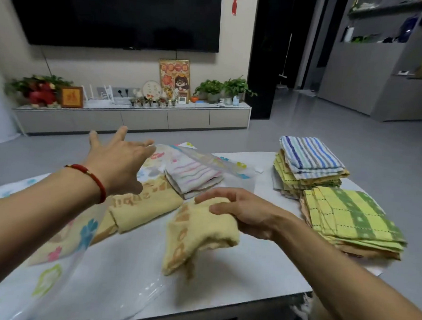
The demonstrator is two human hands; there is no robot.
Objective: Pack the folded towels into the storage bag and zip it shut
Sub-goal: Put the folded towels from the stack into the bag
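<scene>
A clear storage bag printed with coloured flowers lies across the white table. Inside its mouth lie a folded yellow towel and a pastel-striped towel. My right hand grips another folded yellow towel just above the table, its end drooping. My left hand is stretched forward with fingers spread, touching the bag's raised upper flap. Two more stacks wait on the right: green-checked towels in front, and behind them a pile topped by a blue-striped towel.
Beyond the table is grey floor, a low TV cabinet with plants and frames, and a wall-mounted TV. Grey shelving stands at the far right. The table's front edge runs near the bottom of the view.
</scene>
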